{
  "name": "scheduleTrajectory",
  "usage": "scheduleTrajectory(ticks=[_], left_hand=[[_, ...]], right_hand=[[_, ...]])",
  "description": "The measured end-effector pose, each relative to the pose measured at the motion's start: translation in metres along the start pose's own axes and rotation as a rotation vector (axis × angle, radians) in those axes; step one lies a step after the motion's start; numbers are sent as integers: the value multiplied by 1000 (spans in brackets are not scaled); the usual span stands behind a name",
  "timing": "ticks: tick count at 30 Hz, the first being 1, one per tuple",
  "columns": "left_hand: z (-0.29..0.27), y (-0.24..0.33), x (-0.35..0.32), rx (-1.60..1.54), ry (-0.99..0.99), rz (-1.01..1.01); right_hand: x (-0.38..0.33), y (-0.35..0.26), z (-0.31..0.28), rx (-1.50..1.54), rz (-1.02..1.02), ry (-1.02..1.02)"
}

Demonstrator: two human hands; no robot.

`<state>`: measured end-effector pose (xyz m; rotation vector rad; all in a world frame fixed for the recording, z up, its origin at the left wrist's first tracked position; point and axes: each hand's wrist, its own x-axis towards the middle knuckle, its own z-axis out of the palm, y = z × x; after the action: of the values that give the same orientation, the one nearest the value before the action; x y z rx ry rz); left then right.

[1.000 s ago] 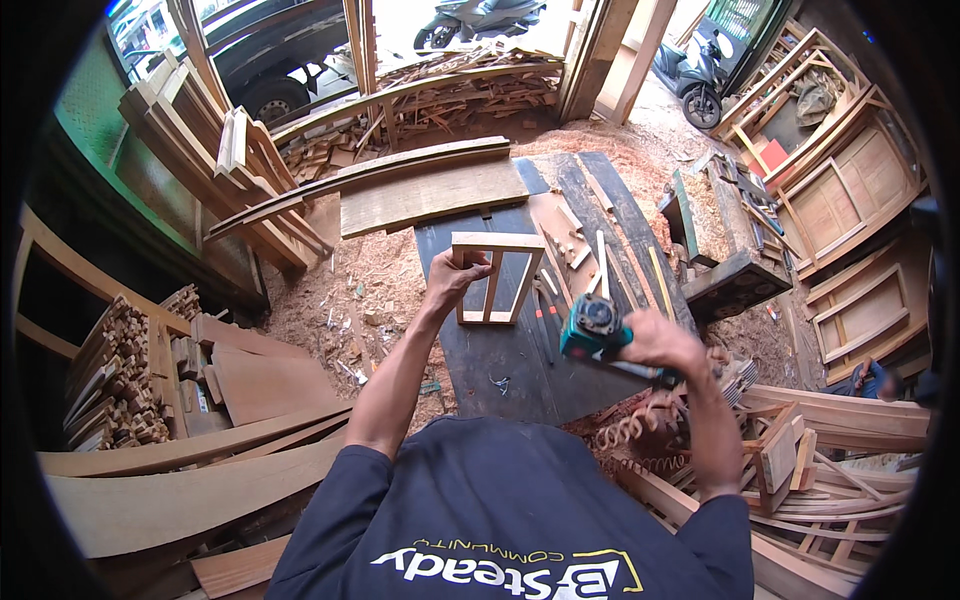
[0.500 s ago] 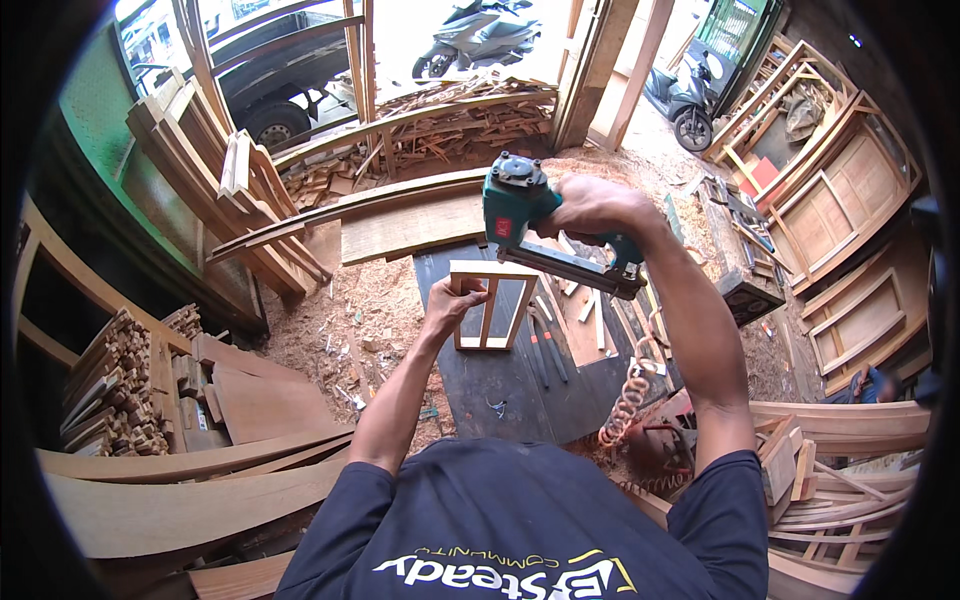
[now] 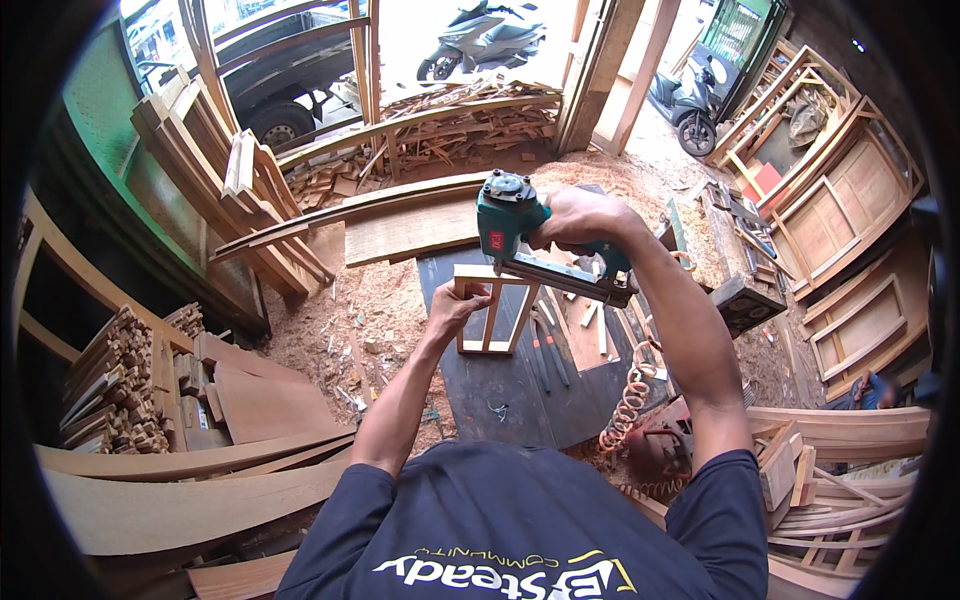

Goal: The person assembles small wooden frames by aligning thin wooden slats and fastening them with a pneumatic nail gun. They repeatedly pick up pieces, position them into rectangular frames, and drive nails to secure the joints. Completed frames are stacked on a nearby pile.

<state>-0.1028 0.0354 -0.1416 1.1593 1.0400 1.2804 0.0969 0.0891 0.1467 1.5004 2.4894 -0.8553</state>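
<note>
left hand (image 3: 452,305) grips wooden frame (image 3: 494,312) | right hand (image 3: 578,218) clasps nail gun (image 3: 520,235), nose hidden

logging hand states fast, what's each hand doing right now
Left hand: closed on the left side of the small wooden frame, holding it on the dark table.
Right hand: closed on the green nail gun, nose at the frame's top.
</note>
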Motion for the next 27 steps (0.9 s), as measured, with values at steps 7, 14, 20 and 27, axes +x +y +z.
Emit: scheduleTrajectory(ticks=[7, 14, 20, 27], left_hand=[[1, 1, 0, -36, -7, -10], [-1, 1, 2, -4, -9, -56], [-1, 5, 0, 10, -15, -51], [0, 7, 0, -2, -14, -20]], right_hand=[[-9, -9, -4, -63, 38, -20], [-9, -10, -3, -63, 55, -14], [-7, -6, -1, -38, 2, 20], [-11, -10, -3, -43, 32, 15]])
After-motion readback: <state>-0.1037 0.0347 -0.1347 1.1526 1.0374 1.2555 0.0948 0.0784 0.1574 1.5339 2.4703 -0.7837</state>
